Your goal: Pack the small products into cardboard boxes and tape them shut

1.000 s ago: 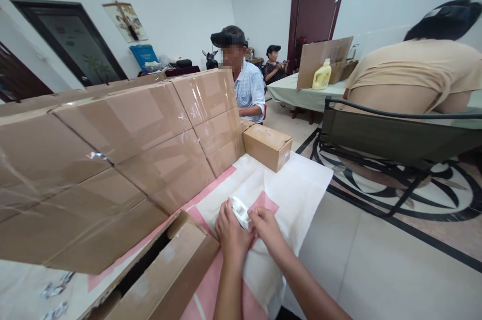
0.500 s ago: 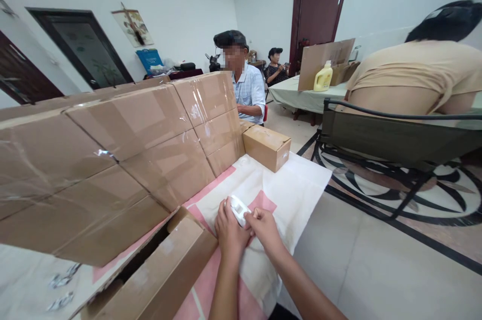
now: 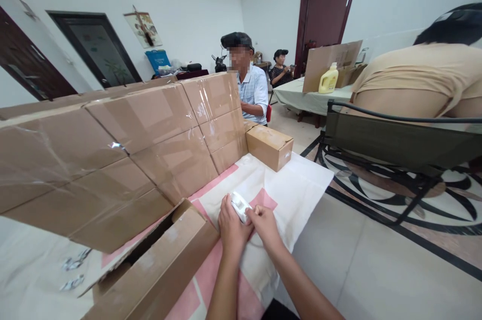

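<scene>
Slim bare forearms (image 3: 226,277) end in ungloved hands (image 3: 232,227); black cloth (image 3: 278,311) shows below.

Read matt brown cardboard on the stacked boxes (image 3: 173,159), left of frame, under glossy clear tape (image 3: 204,97) throwing bright streaks. Found the same dull board on the long open carton (image 3: 176,260), lower centre-left. Saw smooth white plastic, by its look, on the handheld item (image 3: 238,204), mid-frame. Picked out matt, wrinkled cloth on the table cover (image 3: 301,172), shiny crumpled scraps (image 3: 72,283) lower left, smooth yellow plastic on the jug (image 3: 329,81) upper right, and smooth, faintly glossy floor tiles (image 3: 376,265) lower right.
</scene>
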{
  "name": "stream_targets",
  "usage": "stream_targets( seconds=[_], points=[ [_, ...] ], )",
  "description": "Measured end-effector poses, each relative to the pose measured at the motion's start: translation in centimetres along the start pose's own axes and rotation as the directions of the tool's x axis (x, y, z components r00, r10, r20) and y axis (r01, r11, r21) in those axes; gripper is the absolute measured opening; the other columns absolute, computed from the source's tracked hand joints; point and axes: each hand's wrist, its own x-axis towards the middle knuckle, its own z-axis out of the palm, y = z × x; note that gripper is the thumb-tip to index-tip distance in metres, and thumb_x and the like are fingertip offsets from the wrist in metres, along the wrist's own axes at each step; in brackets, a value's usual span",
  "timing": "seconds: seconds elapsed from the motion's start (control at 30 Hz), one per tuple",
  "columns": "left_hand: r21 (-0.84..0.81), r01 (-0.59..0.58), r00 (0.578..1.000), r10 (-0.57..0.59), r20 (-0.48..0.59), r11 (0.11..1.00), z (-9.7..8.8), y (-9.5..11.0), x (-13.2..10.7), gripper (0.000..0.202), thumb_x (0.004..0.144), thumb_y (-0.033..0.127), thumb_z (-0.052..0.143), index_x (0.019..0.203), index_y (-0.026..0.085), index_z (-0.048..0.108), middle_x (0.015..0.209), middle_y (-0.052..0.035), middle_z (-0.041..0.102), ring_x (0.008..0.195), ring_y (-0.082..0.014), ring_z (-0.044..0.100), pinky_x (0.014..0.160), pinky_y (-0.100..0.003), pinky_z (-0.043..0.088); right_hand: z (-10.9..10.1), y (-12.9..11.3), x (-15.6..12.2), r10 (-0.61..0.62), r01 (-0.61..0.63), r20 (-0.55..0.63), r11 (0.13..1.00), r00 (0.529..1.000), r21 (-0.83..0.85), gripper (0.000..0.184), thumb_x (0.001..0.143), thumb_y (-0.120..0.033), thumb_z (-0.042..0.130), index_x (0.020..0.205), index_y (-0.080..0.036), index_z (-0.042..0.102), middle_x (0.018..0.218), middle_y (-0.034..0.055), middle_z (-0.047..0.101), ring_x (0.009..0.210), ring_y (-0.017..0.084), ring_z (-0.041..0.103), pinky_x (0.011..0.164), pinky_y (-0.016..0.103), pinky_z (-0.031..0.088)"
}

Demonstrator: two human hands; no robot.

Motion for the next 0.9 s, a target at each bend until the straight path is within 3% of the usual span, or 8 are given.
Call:
stream_targets(
  seconds=[0.3, 0.9],
  points=[
    [-0.003, -0.008, 1.000, 0.008, 0.006, 1.000, -0.39, 0.14, 0.03, 0.087, 0.078, 0.025, 0.066, 0.155, 0.012, 0.026, 0.156, -0.0251, 0.042, 0.143, -0.0373, 0.047, 0.113, -0.052, 0.044, -0.06, 0.23, -0.15, -0.022, 0.022, -0.014, 1.000, 1.000, -0.003, 0.039, 0.073, -0.044, 0.065, 0.052, -0.026, 0.037, 0.047, -0.0003, 0.062, 0.051, 0.018, 0.062, 0.057, 0.028, 0.044],
    [0.061, -0.001, 1.000, 0.001, 0.007, 0.998, -1.02, 0.54, 0.30, 0.084, 0.079, 0.035, 0.071, 0.152, 0.015, 0.032, 0.151, -0.0230, 0.044, 0.133, -0.0386, 0.053, 0.107, -0.053, 0.047, 0.08, -0.46, 0.41, 0.067, -0.069, 0.047, 0.996, 0.997, 0.052, 0.035, 0.074, -0.030, 0.061, 0.054, -0.026, 0.033, 0.039, -0.0070, 0.046, 0.046, 0.014, 0.057, 0.049, 0.023, 0.035]
  ],
)
